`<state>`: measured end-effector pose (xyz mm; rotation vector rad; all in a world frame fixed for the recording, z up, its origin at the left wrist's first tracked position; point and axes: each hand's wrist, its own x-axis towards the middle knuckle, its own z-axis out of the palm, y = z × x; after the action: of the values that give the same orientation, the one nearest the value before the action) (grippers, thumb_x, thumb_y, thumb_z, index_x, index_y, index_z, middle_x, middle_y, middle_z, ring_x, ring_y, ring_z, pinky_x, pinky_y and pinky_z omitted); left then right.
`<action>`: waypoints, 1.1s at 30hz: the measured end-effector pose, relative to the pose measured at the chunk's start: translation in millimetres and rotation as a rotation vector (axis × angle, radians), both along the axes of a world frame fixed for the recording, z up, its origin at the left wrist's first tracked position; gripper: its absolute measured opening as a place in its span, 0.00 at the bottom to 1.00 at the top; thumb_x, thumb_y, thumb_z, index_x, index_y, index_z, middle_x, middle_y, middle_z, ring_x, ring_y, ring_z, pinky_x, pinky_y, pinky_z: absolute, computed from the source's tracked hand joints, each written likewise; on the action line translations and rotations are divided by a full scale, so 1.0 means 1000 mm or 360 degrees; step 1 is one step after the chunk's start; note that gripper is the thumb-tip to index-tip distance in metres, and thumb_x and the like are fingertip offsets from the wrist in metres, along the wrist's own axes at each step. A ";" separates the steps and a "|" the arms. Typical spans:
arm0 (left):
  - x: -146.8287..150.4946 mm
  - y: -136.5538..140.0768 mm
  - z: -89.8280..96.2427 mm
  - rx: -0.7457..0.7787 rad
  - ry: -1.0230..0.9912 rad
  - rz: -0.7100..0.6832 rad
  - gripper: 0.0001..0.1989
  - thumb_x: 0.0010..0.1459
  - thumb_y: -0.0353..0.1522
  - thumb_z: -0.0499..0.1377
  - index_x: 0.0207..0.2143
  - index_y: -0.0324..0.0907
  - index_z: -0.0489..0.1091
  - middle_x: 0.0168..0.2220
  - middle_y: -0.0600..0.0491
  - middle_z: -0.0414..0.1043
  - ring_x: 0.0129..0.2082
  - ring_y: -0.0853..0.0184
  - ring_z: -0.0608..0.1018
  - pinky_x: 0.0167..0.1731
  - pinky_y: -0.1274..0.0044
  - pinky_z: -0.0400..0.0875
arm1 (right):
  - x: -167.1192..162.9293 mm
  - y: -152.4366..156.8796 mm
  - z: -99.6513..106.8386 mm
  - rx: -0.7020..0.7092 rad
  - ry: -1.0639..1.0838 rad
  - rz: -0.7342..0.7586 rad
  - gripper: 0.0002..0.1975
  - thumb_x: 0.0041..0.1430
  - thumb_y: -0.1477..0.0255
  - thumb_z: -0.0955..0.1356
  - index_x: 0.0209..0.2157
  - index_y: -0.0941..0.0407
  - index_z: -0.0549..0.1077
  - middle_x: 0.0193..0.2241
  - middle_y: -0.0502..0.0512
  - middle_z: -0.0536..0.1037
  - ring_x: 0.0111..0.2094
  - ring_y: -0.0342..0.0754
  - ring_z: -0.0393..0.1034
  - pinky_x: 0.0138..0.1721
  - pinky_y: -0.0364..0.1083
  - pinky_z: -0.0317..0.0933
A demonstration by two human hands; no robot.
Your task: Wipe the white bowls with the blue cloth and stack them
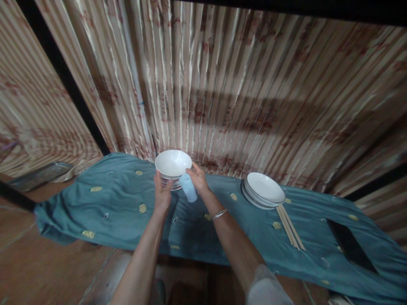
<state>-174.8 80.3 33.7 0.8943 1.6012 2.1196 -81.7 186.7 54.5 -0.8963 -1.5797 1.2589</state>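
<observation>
A white bowl (173, 162) tops a stack of bowls (174, 184) near the back edge of the cloth-covered table. My left hand (162, 194) grips the left side of the top bowl, thumb toward the front and fingers along its outer wall. On the other side, my right hand (199, 179) holds a light blue cloth (188, 187), its fingers at the bowl's right rim. The cloth hangs down beside the stack. Whether the top bowl is lifted off those below, I cannot tell.
A stack of white plates (265, 188) stands to the right, with several wooden chopsticks (290, 228) in front. A black phone-like slab (351, 245) lies farther right on the green tablecloth (127, 224). Pleated curtains (222, 84) hang behind; a dark frame post (66, 80) rises at left.
</observation>
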 end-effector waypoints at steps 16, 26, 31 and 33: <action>0.115 -0.032 0.018 0.0110 -0.0342 -0.0749 0.42 0.56 0.37 0.59 0.66 0.49 0.38 0.61 0.47 0.62 0.60 0.62 0.65 0.57 0.71 0.60 | 0.127 -0.085 0.003 0.0075 0.0132 -0.0522 0.31 0.52 0.61 0.64 0.55 0.63 0.66 0.23 0.50 0.73 0.19 0.41 0.57 0.20 0.41 0.53; 0.160 -0.049 -0.024 -0.0363 -0.0899 -0.0883 0.46 0.50 0.39 0.62 0.64 0.53 0.38 0.46 0.50 0.75 0.34 0.65 0.80 0.36 0.74 0.73 | 0.171 -0.127 -0.049 -0.0042 -0.0079 -0.0823 0.36 0.54 0.60 0.64 0.59 0.68 0.60 0.26 0.55 0.77 0.26 0.46 0.67 0.29 0.44 0.61; 0.157 -0.048 -0.030 -0.0422 -0.0951 -0.0957 0.43 0.50 0.35 0.61 0.63 0.51 0.41 0.37 0.52 0.76 0.29 0.66 0.80 0.35 0.73 0.74 | 0.179 -0.138 -0.055 -0.0164 -0.0149 -0.0845 0.36 0.54 0.58 0.65 0.59 0.67 0.61 0.23 0.52 0.76 0.25 0.46 0.67 0.27 0.43 0.60; 0.154 -0.048 -0.032 -0.0441 -0.0927 -0.0977 0.42 0.49 0.34 0.61 0.63 0.50 0.43 0.33 0.54 0.75 0.27 0.66 0.80 0.34 0.71 0.75 | 0.187 -0.143 -0.057 -0.0201 -0.0137 -0.0848 0.36 0.54 0.56 0.66 0.58 0.66 0.63 0.25 0.54 0.77 0.27 0.47 0.69 0.29 0.43 0.62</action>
<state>-21.2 31.8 1.9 0.5114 1.0950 1.4898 105.3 43.9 -2.8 -1.3596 -1.2160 0.9505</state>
